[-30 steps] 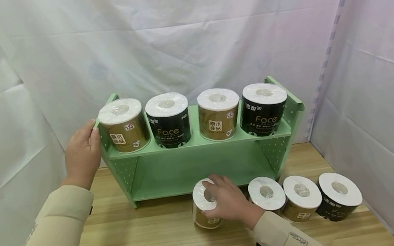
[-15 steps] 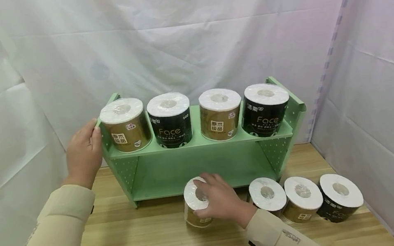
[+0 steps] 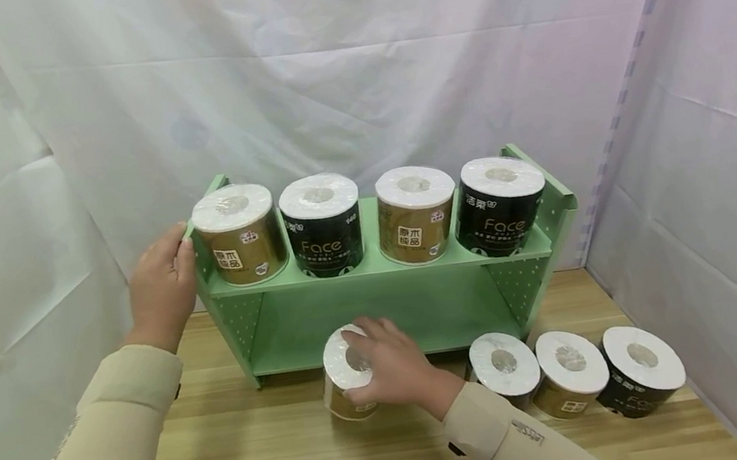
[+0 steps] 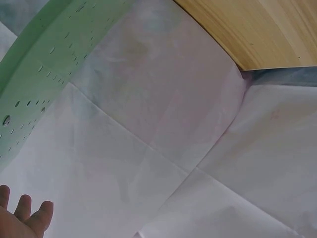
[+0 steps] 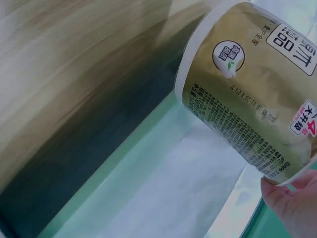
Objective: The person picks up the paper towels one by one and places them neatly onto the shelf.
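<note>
The gold paper roll (image 3: 342, 377), at seven o'clock of the green shelf (image 3: 385, 301), is held in the right hand (image 3: 390, 371), shelving seemingly in progress, so the next move likely calls for clearing the lower front edge (image 3: 289, 369), while the left hand (image 3: 162, 288), grip unclear, touches the nine-o'clock side panel (image 3: 239, 328).

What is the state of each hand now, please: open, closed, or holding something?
Left hand: at the left side of the green shelf; its grip cannot be told.
Right hand: holding a gold-wrapped roll.
</note>
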`<state>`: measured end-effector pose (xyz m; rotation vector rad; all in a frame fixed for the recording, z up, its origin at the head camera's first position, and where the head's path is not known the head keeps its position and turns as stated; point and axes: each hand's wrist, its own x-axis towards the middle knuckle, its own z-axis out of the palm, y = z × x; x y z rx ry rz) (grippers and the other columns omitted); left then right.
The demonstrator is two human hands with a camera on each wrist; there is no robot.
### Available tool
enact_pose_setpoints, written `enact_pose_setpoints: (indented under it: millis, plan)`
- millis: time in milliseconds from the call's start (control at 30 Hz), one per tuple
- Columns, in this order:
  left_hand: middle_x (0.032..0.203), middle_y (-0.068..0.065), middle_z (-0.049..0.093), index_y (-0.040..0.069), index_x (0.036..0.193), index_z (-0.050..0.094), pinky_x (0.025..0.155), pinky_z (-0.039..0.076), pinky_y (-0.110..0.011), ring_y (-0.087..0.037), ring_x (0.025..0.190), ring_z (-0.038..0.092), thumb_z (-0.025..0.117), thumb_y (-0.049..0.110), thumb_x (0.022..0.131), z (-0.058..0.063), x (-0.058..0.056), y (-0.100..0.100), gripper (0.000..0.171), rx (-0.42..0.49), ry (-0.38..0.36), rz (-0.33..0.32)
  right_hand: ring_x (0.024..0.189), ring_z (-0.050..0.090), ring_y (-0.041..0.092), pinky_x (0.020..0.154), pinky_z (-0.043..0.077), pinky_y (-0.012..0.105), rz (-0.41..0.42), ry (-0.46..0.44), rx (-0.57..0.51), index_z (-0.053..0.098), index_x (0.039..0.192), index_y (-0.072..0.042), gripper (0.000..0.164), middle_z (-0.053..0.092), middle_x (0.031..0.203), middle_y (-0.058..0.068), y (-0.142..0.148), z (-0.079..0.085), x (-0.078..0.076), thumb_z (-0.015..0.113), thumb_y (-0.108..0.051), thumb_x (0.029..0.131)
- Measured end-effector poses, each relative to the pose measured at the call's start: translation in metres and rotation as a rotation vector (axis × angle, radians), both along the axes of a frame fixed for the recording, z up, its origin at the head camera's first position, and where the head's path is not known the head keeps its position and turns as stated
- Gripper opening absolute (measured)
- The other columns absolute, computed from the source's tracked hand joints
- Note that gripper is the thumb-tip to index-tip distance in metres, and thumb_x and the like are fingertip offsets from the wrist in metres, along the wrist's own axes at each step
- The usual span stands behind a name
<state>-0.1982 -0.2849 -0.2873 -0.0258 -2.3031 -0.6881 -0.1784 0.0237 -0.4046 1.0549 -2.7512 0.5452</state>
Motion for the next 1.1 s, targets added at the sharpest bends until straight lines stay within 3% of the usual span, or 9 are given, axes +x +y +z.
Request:
enact_pose_setpoints:
  millis: [300, 667, 1100]
  plan:
    - [0.123, -0.025, 0.06, 0.004, 0.133, 0.055, 0.097, 0.04, -0.06, -0.044, 0.113, 0.053, 0.037, 0.026, 0.103, -0.003, -0.001, -0.001, 0.041, -0.006, 0.013, -0.006, 0.123, 0.046, 0.031, 0.091, 0.049, 0.044, -0.005, -0.016, 0.017, 0.052, 0.139, -0.018, 0.082, 0.047, 0.14, 0.007, -0.013, 0.005, -0.003, 0.072, -0.054, 0.068]
    - [0.127, -0.026, 0.058, 0.003, 0.135, 0.053, 0.098, 0.039, -0.062, -0.046, 0.117, 0.051, 0.036, 0.027, 0.104, -0.001, 0.0, -0.001, 0.043, -0.005, -0.017, 0.007, 0.121, 0.048, 0.031, 0.097, 0.046, 0.041, 0.0, 0.033, 0.006, 0.052, 0.139, -0.016, 0.082, 0.048, 0.139, 0.009, -0.026, 0.007, -0.011, 0.073, -0.054, 0.069]
    - [0.127, -0.025, 0.058, 0.003, 0.134, 0.054, 0.099, 0.039, -0.061, -0.045, 0.117, 0.052, 0.037, 0.028, 0.103, -0.001, 0.0, 0.0, 0.043, -0.005, -0.003, 0.002, 0.12, 0.047, 0.031, 0.091, 0.049, 0.042, -0.036, 0.037, -0.036, 0.053, 0.137, -0.015, 0.08, 0.046, 0.14, 0.009, -0.042, 0.004, -0.019, 0.074, -0.052, 0.069]
